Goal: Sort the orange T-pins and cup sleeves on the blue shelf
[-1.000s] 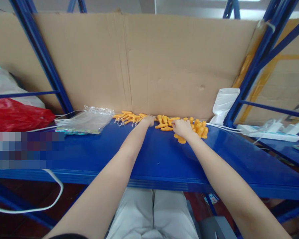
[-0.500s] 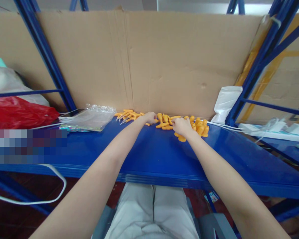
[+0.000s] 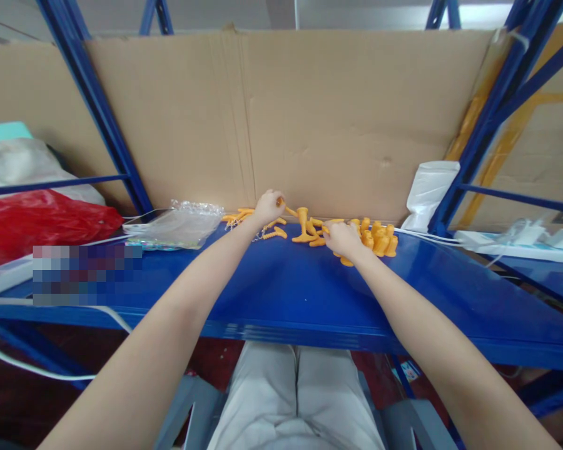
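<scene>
My left hand (image 3: pixel 267 207) is raised a little over the back of the blue shelf, its fingers closed on a small orange plastic piece (image 3: pixel 290 211). Below it lie loose orange pieces (image 3: pixel 275 232), some with thin metal chains. My right hand (image 3: pixel 343 238) rests at the orange heap with fingers bent together around an orange piece (image 3: pixel 326 230), mostly hidden. Between the hands stands an upright orange stem-like part (image 3: pixel 303 220) with a flared foot. A cluster of upright orange parts (image 3: pixel 380 240) is just right of my right hand.
A cardboard sheet (image 3: pixel 319 125) walls the back of the blue shelf (image 3: pixel 281 294). Clear plastic bags (image 3: pixel 182 226) lie at left, near a red bag (image 3: pixel 47 219). At right are a white pouch (image 3: pixel 429 194), cables and a power strip (image 3: pixel 520 247). Blue posts frame both sides.
My left hand has lifted and moved left, away from the upright part, with an orange piece in its fingers. My right hand stays at the heap. The view has shifted slightly.
</scene>
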Action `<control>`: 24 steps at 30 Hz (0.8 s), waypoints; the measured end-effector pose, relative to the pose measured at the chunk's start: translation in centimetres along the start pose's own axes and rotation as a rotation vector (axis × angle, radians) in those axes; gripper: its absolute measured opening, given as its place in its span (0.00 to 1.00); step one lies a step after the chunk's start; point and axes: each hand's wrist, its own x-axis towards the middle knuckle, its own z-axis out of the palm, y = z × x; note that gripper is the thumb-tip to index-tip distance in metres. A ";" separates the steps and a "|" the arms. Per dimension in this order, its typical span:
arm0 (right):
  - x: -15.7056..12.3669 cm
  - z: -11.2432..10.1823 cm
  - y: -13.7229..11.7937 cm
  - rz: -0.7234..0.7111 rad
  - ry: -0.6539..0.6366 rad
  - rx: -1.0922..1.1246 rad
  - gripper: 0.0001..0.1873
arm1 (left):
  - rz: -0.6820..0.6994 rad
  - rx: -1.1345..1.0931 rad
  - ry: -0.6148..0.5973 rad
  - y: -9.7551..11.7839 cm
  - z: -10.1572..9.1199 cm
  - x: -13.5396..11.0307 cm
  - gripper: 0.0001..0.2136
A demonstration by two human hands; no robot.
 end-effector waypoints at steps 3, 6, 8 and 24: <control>0.3 0.7 0.2 -0.040 0.135 0.093 0.29 | 0.047 -0.137 0.037 0.8 -1.6 0.1 0.05; 0.8 1.2 0.4 -0.093 0.251 0.149 0.34 | 0.106 -0.289 -0.076 2.6 -2.9 -0.3 0.06; 0.9 1.2 0.3 -0.127 0.295 0.164 0.33 | 0.135 -0.407 -0.204 3.9 -3.3 -0.7 0.08; 0.0 -1.3 -0.8 -0.094 0.101 0.021 0.19 | 0.008 0.057 -0.587 -3.1 -0.7 -4.5 0.06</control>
